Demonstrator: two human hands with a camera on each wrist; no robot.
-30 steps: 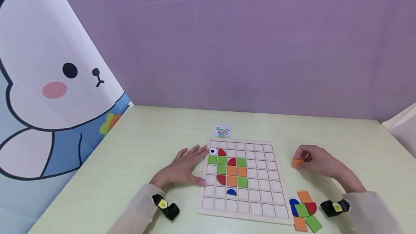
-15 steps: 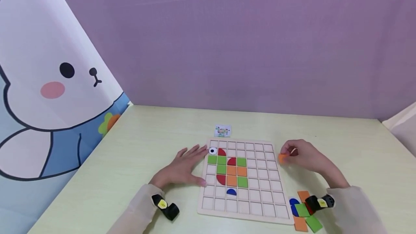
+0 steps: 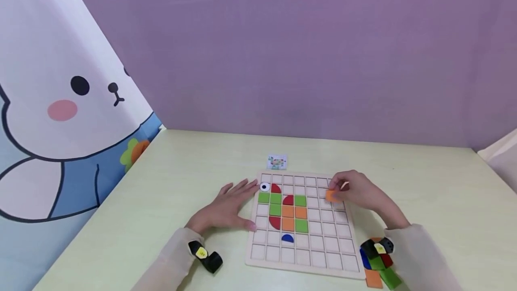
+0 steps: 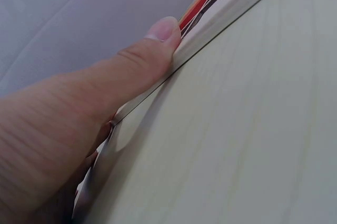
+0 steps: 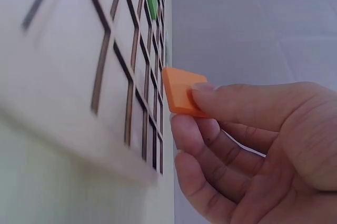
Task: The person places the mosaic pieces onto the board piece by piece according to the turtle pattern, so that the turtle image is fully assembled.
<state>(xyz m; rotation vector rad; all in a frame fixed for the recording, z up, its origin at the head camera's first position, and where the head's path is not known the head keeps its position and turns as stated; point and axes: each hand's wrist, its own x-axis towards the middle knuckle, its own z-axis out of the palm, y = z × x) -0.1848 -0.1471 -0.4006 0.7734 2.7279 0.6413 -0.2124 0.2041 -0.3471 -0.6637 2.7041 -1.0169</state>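
Observation:
A wooden grid board (image 3: 319, 247) lies on the table, with green, orange and red tiles, a blue half-circle tile (image 3: 287, 238) and an eye tile (image 3: 264, 187) set in its squares. My left hand (image 3: 228, 210) rests with spread fingers along the board's left edge; in the left wrist view its thumb (image 4: 152, 47) touches that edge. Between thumb and fingers my right hand (image 3: 355, 190) pinches an orange square tile (image 5: 184, 91). In the head view this tile is over the upper right squares of the board, apart from the tiles set there.
A small picture card (image 3: 276, 162) lies behind the board. Loose tiles (image 3: 373, 278) in orange, green, blue and red are piled by the board's lower right corner, partly hidden by the right wrist camera (image 3: 377, 248). A purple cloth (image 3: 307, 57) stands behind the table.
My right hand has moved left with the orange tile, from beside the board to over its right part. My left hand has stayed at the board's left edge.

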